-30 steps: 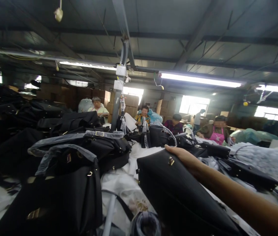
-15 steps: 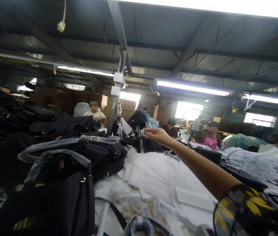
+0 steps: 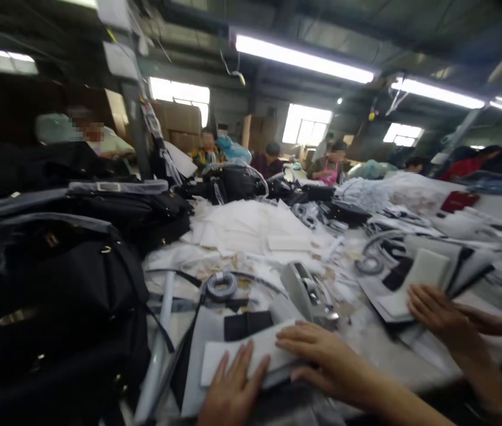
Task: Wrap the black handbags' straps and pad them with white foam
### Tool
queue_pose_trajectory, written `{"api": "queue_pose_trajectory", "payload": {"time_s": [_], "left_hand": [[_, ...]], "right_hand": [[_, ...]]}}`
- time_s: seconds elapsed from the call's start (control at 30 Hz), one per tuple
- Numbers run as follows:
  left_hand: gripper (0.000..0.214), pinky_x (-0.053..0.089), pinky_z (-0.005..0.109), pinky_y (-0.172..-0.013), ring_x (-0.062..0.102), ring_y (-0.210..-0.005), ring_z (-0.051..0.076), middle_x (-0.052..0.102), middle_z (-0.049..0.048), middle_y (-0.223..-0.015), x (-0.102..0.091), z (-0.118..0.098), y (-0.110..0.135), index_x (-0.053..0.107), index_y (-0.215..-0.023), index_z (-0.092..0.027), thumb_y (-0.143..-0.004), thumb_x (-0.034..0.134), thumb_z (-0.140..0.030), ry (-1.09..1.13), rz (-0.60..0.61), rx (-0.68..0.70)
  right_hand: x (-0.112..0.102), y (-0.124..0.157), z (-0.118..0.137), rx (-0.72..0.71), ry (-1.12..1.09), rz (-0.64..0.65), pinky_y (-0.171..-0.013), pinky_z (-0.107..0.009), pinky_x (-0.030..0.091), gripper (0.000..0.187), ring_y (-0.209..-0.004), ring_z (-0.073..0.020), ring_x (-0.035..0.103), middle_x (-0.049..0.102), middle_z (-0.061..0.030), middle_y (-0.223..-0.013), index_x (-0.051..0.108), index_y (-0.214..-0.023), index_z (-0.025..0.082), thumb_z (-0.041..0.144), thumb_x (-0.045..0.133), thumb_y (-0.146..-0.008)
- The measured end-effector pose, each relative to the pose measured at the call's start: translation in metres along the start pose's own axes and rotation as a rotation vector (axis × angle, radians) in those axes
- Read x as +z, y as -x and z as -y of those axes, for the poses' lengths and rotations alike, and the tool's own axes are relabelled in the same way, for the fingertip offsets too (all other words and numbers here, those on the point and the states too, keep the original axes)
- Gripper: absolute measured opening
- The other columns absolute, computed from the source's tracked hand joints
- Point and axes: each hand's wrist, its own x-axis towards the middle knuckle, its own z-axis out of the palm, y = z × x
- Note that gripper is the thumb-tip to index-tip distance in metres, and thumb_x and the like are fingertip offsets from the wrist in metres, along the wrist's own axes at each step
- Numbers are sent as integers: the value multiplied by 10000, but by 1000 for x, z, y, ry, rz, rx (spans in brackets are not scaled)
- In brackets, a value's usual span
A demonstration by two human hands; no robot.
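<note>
In the head view, my left hand (image 3: 235, 381) lies on a white foam sheet (image 3: 271, 342) at the front edge of the table, its fingers spread. My right hand (image 3: 326, 358) rests flat on the right end of the same sheet, fingers stretched out. Under the foam lie a grey sheet (image 3: 195, 370) and black material; a black flap (image 3: 247, 324) shows just behind it. Behind my right hand stands a grey tape dispenser (image 3: 302, 290). A coil of plastic-wrapped strap (image 3: 221, 286) lies behind the foam.
Black handbags (image 3: 68, 302) are heaped on the left. White foam sheets (image 3: 246, 222) are piled in the middle. To the right, a co-worker's hands (image 3: 437, 313) press another white foam piece (image 3: 428, 269). Several people sit farther back, near a post (image 3: 135, 127).
My right arm, stretched toward the post with something small and unclear at the fingers, has come back down. Both hands now lie on the foam. The view has turned down and right.
</note>
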Motion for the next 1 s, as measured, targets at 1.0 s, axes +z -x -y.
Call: {"api": "queue_pose_trajectory", "payload": {"time_s": [1.0], "left_hand": [[720, 460, 446, -1088, 491, -1356, 258, 419, 118, -1541, -33, -6, -14, 364, -1513, -253, -853, 425, 28, 29, 176, -60]], "right_hand": [[117, 40, 52, 623, -1873, -525, -917, -268, 471, 303, -855, -130, 577, 581, 18, -842, 644, -839, 179, 222, 855, -626]]}}
